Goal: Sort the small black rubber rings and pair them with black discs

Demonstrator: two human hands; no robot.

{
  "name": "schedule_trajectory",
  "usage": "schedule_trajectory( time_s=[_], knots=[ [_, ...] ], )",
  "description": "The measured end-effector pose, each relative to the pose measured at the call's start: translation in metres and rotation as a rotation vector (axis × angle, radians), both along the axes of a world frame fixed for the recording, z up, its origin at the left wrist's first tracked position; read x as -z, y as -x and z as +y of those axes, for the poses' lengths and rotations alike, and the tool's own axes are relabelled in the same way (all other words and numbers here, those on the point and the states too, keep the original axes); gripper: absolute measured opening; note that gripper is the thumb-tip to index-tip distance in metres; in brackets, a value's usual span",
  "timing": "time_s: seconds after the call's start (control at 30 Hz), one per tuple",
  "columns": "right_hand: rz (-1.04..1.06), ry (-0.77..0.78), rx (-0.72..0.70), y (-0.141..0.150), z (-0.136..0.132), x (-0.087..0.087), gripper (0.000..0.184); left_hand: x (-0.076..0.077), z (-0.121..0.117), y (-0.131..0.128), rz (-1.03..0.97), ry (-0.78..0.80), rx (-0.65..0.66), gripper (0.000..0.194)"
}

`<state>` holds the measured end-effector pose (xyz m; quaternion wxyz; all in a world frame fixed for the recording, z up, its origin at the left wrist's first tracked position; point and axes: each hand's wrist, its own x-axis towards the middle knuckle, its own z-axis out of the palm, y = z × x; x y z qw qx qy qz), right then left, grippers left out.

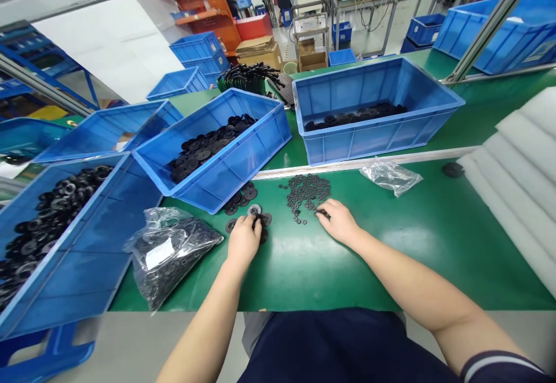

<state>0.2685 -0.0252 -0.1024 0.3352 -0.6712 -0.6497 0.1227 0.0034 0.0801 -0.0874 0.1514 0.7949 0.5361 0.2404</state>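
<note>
My left hand (244,239) is over a small group of black round discs (266,219), its fingers curled onto one of them. A greyer disc (254,210) lies just beyond its fingertips. Past it, more black discs (243,194) lie heaped against a blue bin. My right hand (339,221) is at the near right edge of a spread of small black rings (309,189). Its fingers are pinched, with something small and dark between them that looks like a ring. A few loose rings (299,219) sit apart from the pile.
A clear bag of black rings (174,255) lies left of my left hand. Blue bins (243,166) of black parts line the back and left, another bin (382,142) stands behind. An empty-looking plastic bag (391,175), a dark disc (452,169) and white foam sheets (516,180) lie right.
</note>
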Motion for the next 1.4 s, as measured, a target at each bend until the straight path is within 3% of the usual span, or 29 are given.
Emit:
schedule_trajectory(
  time_s=[0.1,0.23,0.33,0.53,0.7,0.8,0.93,1.1,1.27,1.4],
  knots=[
    [0.103,-0.119,-0.095,0.016,-0.005,-0.003,0.011,-0.004,-0.019,-0.020,-0.228,0.096,-0.018,0.024],
    [0.136,-0.167,-0.205,0.035,-0.009,-0.005,0.012,-0.001,-0.056,-0.054,-0.590,0.569,-0.005,0.028],
    [0.108,-0.143,-0.217,0.039,-0.011,-0.003,0.013,0.001,-0.074,-0.069,-0.749,0.758,0.036,0.028],
    [0.113,-0.117,-0.251,0.036,-0.013,-0.003,0.013,0.001,-0.076,-0.070,-0.849,0.835,0.005,0.027],
    [0.148,-0.122,-0.244,0.039,-0.014,-0.005,0.016,0.000,-0.073,-0.068,-0.833,0.852,0.054,0.027],
    [0.168,-0.133,-0.251,0.035,-0.013,-0.005,0.017,0.000,-0.066,-0.065,-0.895,0.896,0.007,0.028],
    [0.035,-0.051,-0.097,0.022,-0.008,0.001,0.023,-0.003,-0.047,-0.050,-0.985,0.788,-0.118,0.032],
    [-0.215,0.168,0.021,0.012,0.001,0.005,0.020,-0.007,-0.026,-0.030,-0.790,0.599,-0.126,0.026],
    [-0.267,0.184,0.041,0.015,0.006,0.005,0.017,-0.005,-0.023,-0.031,-0.158,0.281,0.032,0.019],
    [-0.285,0.192,0.056,0.016,0.004,0.005,0.016,-0.004,-0.025,-0.042,0.148,0.217,0.127,0.028]
  ],
)
